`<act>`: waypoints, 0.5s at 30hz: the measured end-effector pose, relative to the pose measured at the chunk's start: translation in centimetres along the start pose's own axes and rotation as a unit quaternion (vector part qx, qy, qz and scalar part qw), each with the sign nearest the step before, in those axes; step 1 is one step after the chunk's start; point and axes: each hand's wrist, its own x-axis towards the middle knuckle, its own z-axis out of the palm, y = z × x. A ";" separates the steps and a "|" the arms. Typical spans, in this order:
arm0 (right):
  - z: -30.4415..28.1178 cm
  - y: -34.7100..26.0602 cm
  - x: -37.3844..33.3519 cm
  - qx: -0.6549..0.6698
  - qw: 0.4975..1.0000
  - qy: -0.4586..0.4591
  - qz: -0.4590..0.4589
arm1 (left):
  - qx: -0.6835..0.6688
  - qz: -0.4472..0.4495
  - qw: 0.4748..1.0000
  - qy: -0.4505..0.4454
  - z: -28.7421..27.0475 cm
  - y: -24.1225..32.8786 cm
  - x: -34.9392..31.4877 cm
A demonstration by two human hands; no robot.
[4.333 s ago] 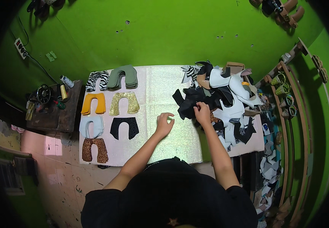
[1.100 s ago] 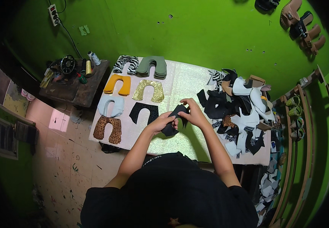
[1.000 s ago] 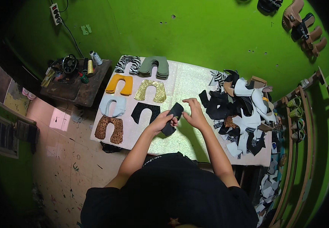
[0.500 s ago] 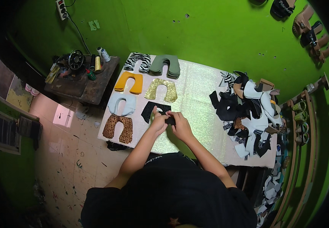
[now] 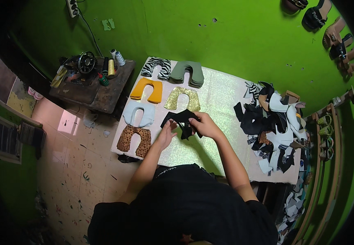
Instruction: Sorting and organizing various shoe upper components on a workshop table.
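Note:
Over the near part of the glittery-covered table my right hand (image 5: 206,125) pinches several dark U-shaped cut pieces (image 5: 187,117), lifted and tilted. To their left my left hand (image 5: 166,134) has its fingers apart, beside more black material whose link to the held pieces I cannot make out. Just beyond lies a gold glitter U-shaped piece (image 5: 182,98). Neat stacks of the same shape stand to the left: zebra print (image 5: 162,72), grey-green (image 5: 187,75), yellow (image 5: 146,90), pale blue-white (image 5: 128,115) and leopard print (image 5: 124,138).
A heap of mixed scraps (image 5: 273,114) covers the table's right end. At the left stands a sewing machine (image 5: 85,65) with thread cones (image 5: 119,58) on a dark wooden table (image 5: 85,98). Sandals (image 5: 335,32) hang on the green wall, and a wooden rack (image 5: 314,175) stands at the right.
My right hand has moved right and lifted black pieces off the table. My left hand has come away from the right one and its fingers have spread. The whole view has shifted slightly.

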 end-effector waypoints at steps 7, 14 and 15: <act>-0.7 3.7 3.0 0.153 0.987 0.048 0.029 | -0.075 0.011 0.987 -0.145 -0.2 1.6 0.6; 3.7 13.4 4.4 -0.012 0.969 0.182 0.166 | 0.264 0.010 0.962 0.062 -3.8 1.0 2.1; 4.9 13.3 3.9 -0.034 0.964 0.202 0.172 | 0.321 0.033 0.942 0.087 -5.2 -0.1 2.3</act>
